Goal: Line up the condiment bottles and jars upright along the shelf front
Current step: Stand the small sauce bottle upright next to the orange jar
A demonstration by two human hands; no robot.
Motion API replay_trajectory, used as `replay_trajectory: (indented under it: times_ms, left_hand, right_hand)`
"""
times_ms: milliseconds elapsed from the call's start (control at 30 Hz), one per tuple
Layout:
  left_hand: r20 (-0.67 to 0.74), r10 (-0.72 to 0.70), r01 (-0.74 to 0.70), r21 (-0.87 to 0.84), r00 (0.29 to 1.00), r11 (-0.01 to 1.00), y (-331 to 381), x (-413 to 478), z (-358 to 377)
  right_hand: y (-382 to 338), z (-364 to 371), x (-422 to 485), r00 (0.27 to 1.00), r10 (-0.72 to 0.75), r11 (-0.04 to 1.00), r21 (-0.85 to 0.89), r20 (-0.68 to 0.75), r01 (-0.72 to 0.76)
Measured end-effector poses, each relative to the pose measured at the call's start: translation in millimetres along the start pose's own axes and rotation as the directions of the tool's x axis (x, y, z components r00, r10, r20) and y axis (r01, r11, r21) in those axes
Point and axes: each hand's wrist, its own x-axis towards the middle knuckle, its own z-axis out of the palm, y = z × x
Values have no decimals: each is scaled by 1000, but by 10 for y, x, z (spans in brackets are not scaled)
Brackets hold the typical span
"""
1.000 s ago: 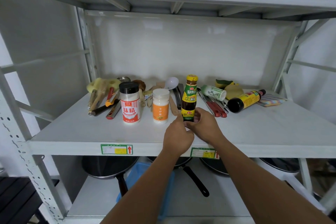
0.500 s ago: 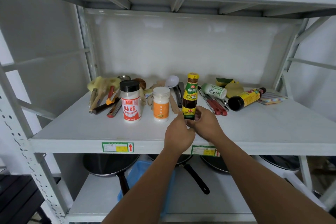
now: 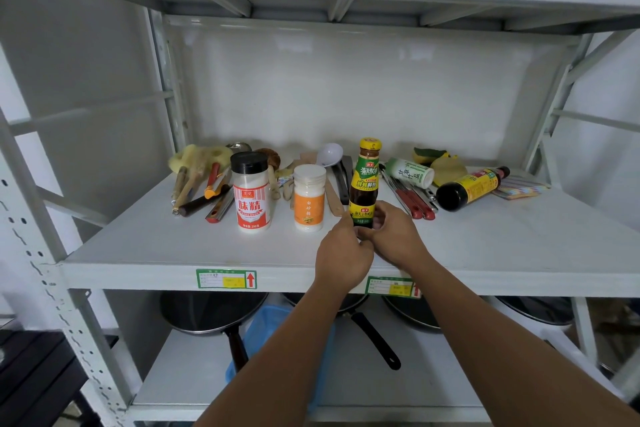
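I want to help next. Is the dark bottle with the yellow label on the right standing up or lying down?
Lying down. The dark bottle rests on its side on the shelf.

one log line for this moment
both hands gripping upright yellow-capped dark sauce bottle | two jars standing | two containers lying

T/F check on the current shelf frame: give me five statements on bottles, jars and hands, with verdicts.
1. Both hands, left hand and right hand, hold the yellow-capped sauce bottle. True.
2. That bottle lies on its side. False: it stands upright.
3. The black-lidded jar and the orange-label jar stand upright. True.
4. The dark soy bottle stands upright. False: it lies on its side.
5. The green-and-white canister is in the row. False: it lies further back.
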Motion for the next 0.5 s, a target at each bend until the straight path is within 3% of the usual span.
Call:
replay_trajectory:
  times_ms: [500]
  left_hand:
    - [-4, 12, -12, 10, 1000, 1000, -10, 6, 9]
  right_hand:
    - [1, 2, 1, 1000, 1, 1000, -9, -2, -1]
